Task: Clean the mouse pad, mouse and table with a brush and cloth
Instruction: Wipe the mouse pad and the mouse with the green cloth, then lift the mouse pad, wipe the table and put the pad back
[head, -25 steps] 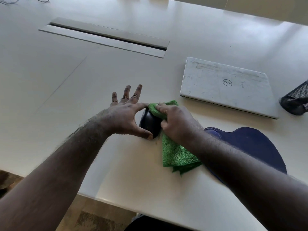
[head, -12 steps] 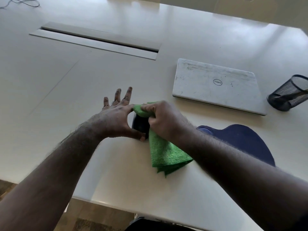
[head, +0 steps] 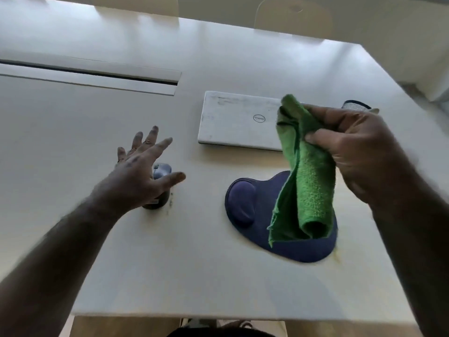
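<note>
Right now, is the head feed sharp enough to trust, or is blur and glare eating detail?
Head view: motion blur smears both forearms and the right hand gripping the green cloth; the left hand and the mouse under it are soft; window glare washes out the far table; wide-angle bends its edges; the laptop logo stays readable.

Laptop (head: 239, 122): closed, white/grey lid, scuffed and smudged along the far edge, round logo near the right side of the lid; lies flat at mid-surface. Cable slot (head: 97, 75): long, narrow, with a raised flap, recessed at far left. Mesh cup (head: 356, 105): only the rim shows, at the right behind the laptop. Two pale chair backs (head: 292, 13) beyond the far edge. Floor (head: 121, 328) visible below the near edge.
</note>
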`<act>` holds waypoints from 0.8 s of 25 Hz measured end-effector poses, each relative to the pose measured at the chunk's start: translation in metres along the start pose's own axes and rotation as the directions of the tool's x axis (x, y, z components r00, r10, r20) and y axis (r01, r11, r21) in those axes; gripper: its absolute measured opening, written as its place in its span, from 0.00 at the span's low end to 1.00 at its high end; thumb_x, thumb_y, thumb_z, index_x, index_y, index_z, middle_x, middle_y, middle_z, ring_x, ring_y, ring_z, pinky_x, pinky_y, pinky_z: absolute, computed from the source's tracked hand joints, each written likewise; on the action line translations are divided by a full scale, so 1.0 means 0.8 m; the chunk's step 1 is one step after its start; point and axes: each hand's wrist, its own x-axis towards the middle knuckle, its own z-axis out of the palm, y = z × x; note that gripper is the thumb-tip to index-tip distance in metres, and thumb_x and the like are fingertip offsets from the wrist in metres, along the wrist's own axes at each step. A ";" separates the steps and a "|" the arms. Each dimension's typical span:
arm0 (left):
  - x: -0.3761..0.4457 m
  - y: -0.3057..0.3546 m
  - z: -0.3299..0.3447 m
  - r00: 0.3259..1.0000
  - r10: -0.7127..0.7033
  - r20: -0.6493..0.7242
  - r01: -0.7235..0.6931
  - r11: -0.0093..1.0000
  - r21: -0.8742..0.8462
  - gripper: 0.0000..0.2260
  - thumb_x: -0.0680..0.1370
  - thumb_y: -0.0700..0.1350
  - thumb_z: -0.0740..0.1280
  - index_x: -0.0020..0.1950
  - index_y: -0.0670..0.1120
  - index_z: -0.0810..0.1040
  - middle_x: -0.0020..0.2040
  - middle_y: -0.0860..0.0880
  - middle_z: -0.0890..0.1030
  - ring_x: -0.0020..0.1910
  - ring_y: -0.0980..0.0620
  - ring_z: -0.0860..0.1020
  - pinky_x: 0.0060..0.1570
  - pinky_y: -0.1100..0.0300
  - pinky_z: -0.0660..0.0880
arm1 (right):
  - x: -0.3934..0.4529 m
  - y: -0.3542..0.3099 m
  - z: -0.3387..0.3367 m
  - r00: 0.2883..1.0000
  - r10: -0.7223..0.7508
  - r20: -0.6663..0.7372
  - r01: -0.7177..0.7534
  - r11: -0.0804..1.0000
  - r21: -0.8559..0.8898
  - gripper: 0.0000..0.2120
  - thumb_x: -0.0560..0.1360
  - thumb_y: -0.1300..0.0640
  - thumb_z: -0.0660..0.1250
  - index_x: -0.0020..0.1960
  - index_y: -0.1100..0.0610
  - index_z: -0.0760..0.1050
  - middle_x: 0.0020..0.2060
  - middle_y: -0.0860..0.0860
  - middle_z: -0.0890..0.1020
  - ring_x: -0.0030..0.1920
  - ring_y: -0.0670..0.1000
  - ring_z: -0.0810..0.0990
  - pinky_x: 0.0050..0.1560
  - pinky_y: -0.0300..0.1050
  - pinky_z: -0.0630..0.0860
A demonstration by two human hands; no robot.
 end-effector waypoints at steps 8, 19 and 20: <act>-0.002 0.124 0.097 0.991 0.090 -0.101 -0.080 0.992 0.101 0.18 0.75 0.56 0.68 0.64 0.55 0.77 0.76 0.53 0.63 0.70 0.47 0.63 0.64 0.51 0.65 | -0.050 0.035 -0.177 0.910 0.109 -0.401 -0.258 0.905 -0.339 0.21 0.70 0.70 0.64 0.52 0.49 0.85 0.45 0.50 0.87 0.43 0.49 0.85 0.51 0.49 0.83; 0.000 0.171 0.117 0.966 -0.237 0.098 0.185 0.908 0.377 0.20 0.76 0.61 0.60 0.61 0.50 0.74 0.58 0.47 0.71 0.59 0.44 0.68 0.57 0.47 0.71 | -0.062 0.136 -0.152 0.932 0.138 -0.335 -0.361 0.294 -0.885 0.25 0.74 0.66 0.58 0.68 0.53 0.75 0.61 0.59 0.81 0.56 0.62 0.81 0.51 0.52 0.80; 0.001 0.173 0.115 0.960 -0.258 0.108 0.198 0.900 0.388 0.20 0.76 0.61 0.60 0.60 0.50 0.75 0.58 0.46 0.70 0.59 0.44 0.68 0.57 0.47 0.71 | -0.061 0.148 -0.147 0.941 0.151 -0.302 -0.334 0.275 -0.902 0.23 0.76 0.64 0.57 0.70 0.56 0.73 0.65 0.59 0.78 0.58 0.62 0.80 0.53 0.52 0.79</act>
